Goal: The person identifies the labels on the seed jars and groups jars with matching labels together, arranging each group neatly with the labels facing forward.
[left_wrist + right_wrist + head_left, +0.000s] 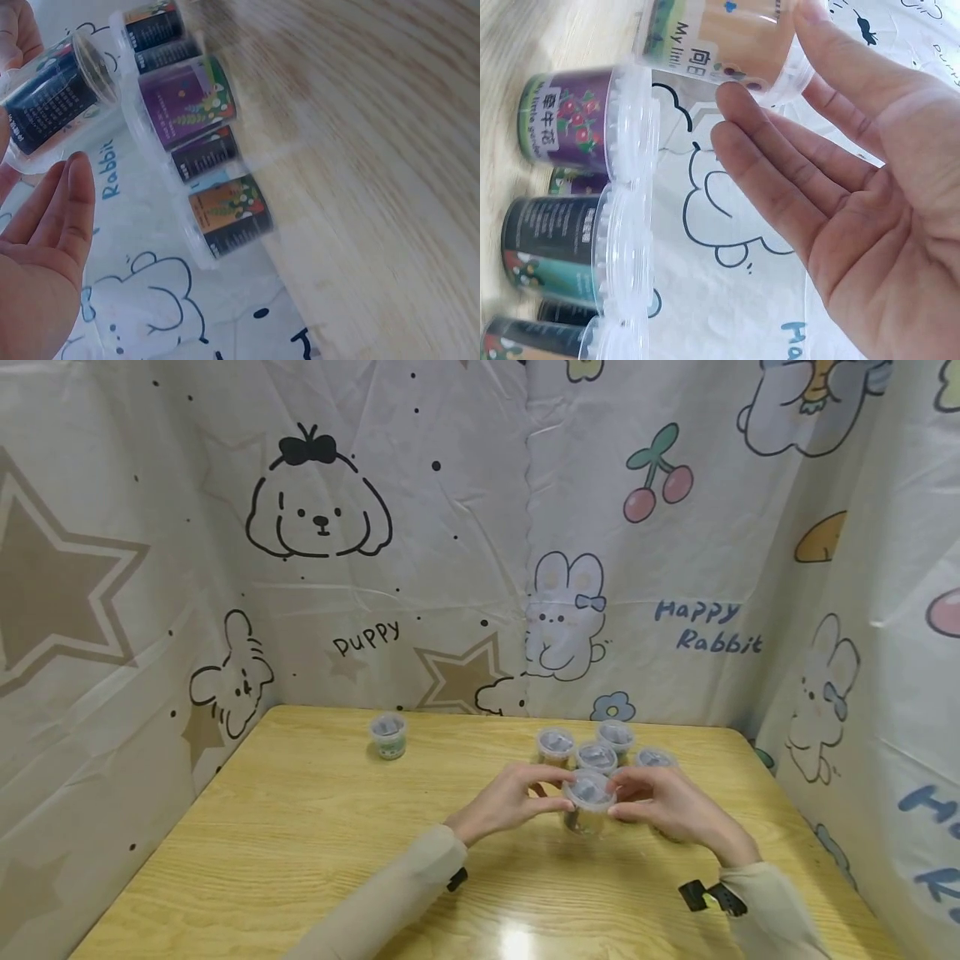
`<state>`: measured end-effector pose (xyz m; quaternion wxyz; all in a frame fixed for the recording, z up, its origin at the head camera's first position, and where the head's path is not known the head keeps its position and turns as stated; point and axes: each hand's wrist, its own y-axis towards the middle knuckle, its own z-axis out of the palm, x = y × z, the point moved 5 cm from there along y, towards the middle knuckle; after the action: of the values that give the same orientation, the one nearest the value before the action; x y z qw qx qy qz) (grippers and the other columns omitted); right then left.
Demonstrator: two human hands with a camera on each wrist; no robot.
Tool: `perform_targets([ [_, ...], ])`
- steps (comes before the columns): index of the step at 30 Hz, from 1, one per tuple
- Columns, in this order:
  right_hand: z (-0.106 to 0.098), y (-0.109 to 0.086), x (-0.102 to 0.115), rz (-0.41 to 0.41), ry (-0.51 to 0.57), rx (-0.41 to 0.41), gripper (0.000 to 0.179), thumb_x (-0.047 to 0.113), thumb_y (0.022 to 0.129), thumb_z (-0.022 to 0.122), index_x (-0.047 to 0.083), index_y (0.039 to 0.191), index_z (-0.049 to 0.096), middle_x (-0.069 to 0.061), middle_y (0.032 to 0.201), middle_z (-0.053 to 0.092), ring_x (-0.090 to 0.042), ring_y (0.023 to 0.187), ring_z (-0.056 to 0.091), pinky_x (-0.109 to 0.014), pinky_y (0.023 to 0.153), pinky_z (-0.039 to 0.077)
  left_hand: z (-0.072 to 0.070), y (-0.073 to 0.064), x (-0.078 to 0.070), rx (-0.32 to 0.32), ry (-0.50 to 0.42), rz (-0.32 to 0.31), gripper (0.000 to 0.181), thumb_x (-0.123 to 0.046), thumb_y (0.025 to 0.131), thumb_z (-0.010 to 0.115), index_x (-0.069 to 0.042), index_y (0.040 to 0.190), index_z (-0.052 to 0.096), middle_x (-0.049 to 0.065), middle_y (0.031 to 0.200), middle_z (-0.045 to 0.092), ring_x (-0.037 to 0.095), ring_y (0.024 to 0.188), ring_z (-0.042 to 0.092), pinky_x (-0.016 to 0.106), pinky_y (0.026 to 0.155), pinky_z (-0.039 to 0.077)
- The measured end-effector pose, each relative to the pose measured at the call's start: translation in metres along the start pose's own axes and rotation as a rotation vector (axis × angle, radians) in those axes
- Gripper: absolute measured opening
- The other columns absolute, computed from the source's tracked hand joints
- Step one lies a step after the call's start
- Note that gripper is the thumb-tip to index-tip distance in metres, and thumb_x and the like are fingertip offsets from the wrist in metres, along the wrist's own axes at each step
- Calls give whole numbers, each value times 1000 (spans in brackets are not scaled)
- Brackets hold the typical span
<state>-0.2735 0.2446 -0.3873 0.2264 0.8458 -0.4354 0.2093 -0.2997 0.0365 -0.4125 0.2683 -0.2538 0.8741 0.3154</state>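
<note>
Between both hands is a lidded clear plastic cup (588, 814), its label orange on one side and black on another. My left hand (510, 802) grips its left side near the lid with thumb and fingers. On the opposite side the right hand (671, 806) holds the rim, thumb nearest me. The right wrist view shows the cup's orange label (720, 37) with "My little" on it, above my extended lower fingers. Just behind the held cup stand several similar cups, among them an orange-labelled cup (555, 750) and a purple-labelled cup (574, 120).
A single green-labelled cup (388, 739) stands apart at the back left of the wooden table (315, 827). Patterned cloth (450, 527) hangs along the back and both sides. A teal-and-black cup (555, 247) stands beside the purple one.
</note>
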Motion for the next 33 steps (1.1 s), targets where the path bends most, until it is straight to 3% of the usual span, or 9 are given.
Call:
perform_targets([
  [7, 1, 17, 7, -12, 33, -49, 30, 36, 89, 71, 16, 112, 67, 2, 105, 72, -8, 92, 69, -26, 82, 57, -17, -3, 8, -55, -70, -47, 39, -22, 90, 70, -10, 126, 65, 6, 126, 67, 16, 109, 66, 20, 86, 54],
  [11, 5, 28, 10, 8, 75, -68, 31, 34, 90, 71, 17, 115, 67, 0, 108, 72, -11, 95, 70, -27, 83, 57, -27, -7, 12, -87, -101, -41, 39, -19, 91, 69, -8, 128, 64, 9, 129, 65, 21, 107, 67, 23, 88, 55],
  [20, 15, 48, 14, -54, 144, -87, 24, 24, 91, 71, 16, 113, 67, -1, 108, 71, -13, 95, 70, -27, 83, 57, -41, -15, 20, -142, -152, -45, 39, -15, 90, 70, -5, 127, 64, 18, 137, 58, 27, 108, 67, 29, 87, 57],
  [28, 25, 54, 20, -61, 142, -159, 24, 21, 91, 71, 14, 114, 68, -4, 109, 71, -18, 95, 71, -26, 82, 57, -52, -22, 24, -181, -183, -72, 33, -13, 89, 72, -7, 120, 68, 11, 127, 66, 24, 102, 69, 28, 85, 57],
  [33, 34, 59, 24, -62, 170, -216, 29, 24, 94, 67, 15, 121, 67, -4, 111, 72, -18, 95, 70, -27, 81, 58, -60, -26, 29, -212, -216, -113, 31, -13, 89, 72, -9, 120, 68, 11, 129, 65, 26, 100, 71, 25, 82, 58],
])
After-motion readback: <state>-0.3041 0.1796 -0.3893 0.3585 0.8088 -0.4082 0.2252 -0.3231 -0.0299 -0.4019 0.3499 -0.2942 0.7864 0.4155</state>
